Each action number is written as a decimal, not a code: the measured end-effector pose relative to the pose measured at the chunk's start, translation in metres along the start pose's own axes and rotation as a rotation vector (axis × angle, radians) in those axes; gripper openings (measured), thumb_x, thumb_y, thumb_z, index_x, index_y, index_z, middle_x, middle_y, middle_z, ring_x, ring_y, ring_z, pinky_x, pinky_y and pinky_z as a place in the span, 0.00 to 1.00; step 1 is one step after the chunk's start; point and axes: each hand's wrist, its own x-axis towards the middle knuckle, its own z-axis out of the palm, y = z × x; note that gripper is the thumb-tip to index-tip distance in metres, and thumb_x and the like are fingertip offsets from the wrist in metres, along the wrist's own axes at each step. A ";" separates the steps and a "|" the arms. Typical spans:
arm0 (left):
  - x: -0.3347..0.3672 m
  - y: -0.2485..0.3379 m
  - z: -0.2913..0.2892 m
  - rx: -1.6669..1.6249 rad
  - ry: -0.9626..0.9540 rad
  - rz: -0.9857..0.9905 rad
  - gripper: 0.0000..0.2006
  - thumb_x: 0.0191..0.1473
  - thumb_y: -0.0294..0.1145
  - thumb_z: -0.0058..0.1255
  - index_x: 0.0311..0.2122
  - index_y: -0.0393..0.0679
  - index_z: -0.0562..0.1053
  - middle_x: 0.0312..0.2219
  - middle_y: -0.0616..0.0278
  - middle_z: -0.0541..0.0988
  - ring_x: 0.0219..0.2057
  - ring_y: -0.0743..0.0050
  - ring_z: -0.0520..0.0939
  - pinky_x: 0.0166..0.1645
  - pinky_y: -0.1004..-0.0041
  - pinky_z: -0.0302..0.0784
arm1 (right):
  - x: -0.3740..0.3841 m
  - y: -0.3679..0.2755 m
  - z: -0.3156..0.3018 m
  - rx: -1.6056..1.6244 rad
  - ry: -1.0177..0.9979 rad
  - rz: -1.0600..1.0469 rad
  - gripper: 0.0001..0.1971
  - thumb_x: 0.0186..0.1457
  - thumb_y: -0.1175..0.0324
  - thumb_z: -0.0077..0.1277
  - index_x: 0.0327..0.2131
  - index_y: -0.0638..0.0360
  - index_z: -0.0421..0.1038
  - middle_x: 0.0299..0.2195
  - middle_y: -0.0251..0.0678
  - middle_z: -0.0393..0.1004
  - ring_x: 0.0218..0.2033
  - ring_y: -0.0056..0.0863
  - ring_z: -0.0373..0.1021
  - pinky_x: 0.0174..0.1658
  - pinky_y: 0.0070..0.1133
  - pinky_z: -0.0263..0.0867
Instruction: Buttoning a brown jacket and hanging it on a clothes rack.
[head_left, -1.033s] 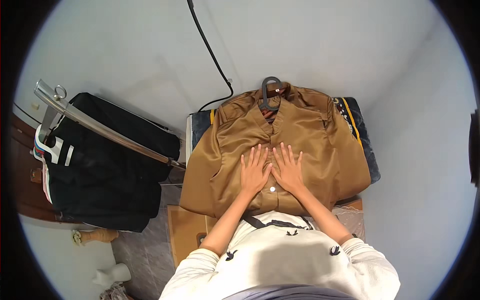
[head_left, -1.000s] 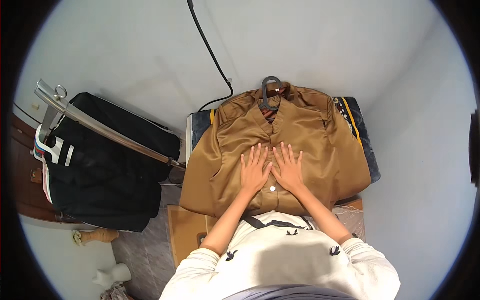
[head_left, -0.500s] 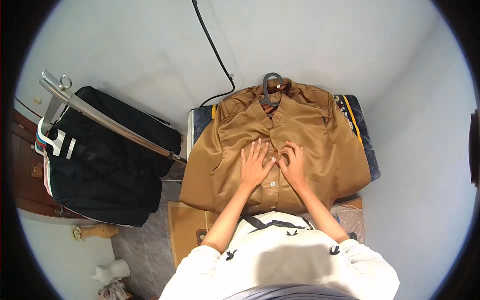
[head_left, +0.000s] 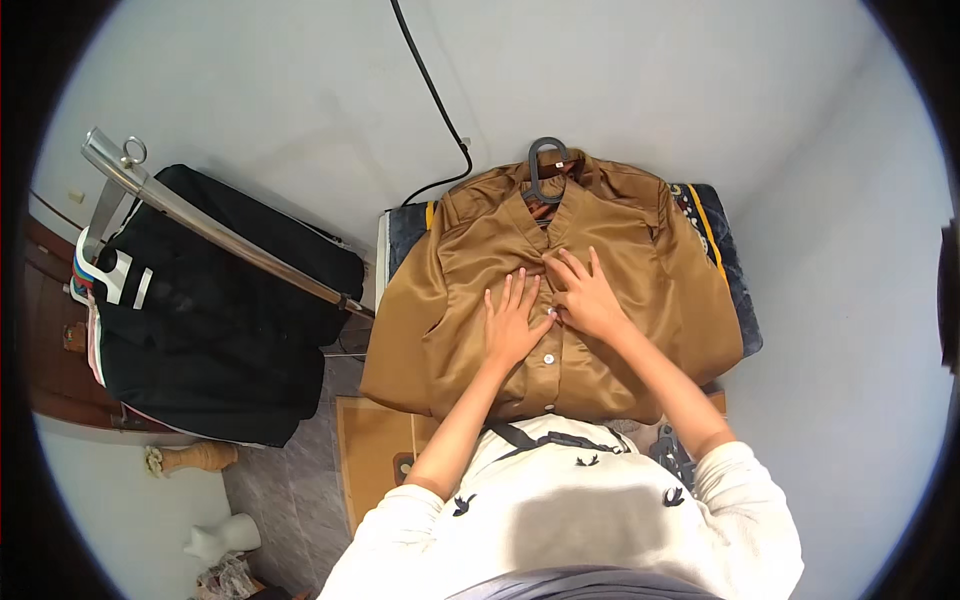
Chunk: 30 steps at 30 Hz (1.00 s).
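Observation:
A shiny brown buttoned jacket point(head_left: 460, 285) lies spread front up before me, its sleeves out to both sides. The dark grey hook of a hanger point(head_left: 533, 172) rises from its collar. My left hand point(head_left: 513, 325) rests flat on the left front panel, fingers spread, the thumb by the buttoned edge. On the other side of that edge is my right hand point(head_left: 587, 298), its fingers stretched apart over the cloth and its thumb close to my left thumb. White buttons run down the front, one button point(head_left: 549, 359) showing just below my hands.
Beneath the jacket is a dark blue patterned cloth point(head_left: 735, 290) with yellow stripes. To the left, black garments point(head_left: 220, 330) hang from a metal rail point(head_left: 230, 240). A black cable point(head_left: 430, 80) runs down the wall. A white bust form point(head_left: 222, 538) stands at lower left.
My right hand has moved slightly up and its fingers have stretched out toward the upper left, with the forearm swung outward. My left hand stays nearly where it was.

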 end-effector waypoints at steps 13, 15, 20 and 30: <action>-0.006 0.000 -0.009 -0.159 0.105 0.071 0.31 0.48 0.49 0.59 0.59 0.56 0.71 0.67 0.50 0.53 0.70 0.52 0.49 0.68 0.41 0.38 | 0.018 0.014 -0.002 -0.263 -0.126 -0.362 0.09 0.47 0.62 0.53 0.28 0.48 0.83 0.65 0.32 0.55 0.67 0.35 0.50 0.67 0.53 0.41; -0.009 0.000 -0.011 -0.198 0.170 0.100 0.22 0.47 0.46 0.61 0.49 0.54 0.79 0.66 0.50 0.57 0.69 0.53 0.51 0.68 0.41 0.40 | 0.015 0.012 -0.007 -0.285 -0.100 -0.387 0.08 0.46 0.62 0.53 0.26 0.49 0.82 0.66 0.32 0.55 0.67 0.35 0.51 0.67 0.52 0.42; -0.009 0.006 -0.015 -0.241 0.160 0.067 0.13 0.44 0.41 0.63 0.38 0.54 0.83 0.64 0.53 0.61 0.69 0.52 0.53 0.67 0.39 0.42 | 0.009 0.011 -0.007 -0.269 -0.064 -0.401 0.08 0.45 0.63 0.53 0.24 0.51 0.82 0.65 0.33 0.56 0.68 0.34 0.50 0.66 0.52 0.44; 0.001 0.001 -0.031 -0.138 0.039 0.108 0.11 0.42 0.38 0.65 0.35 0.54 0.85 0.66 0.56 0.57 0.69 0.51 0.50 0.68 0.41 0.44 | 0.011 0.017 -0.018 -0.371 -0.136 -0.472 0.07 0.45 0.63 0.53 0.22 0.47 0.81 0.65 0.29 0.56 0.67 0.32 0.50 0.67 0.50 0.45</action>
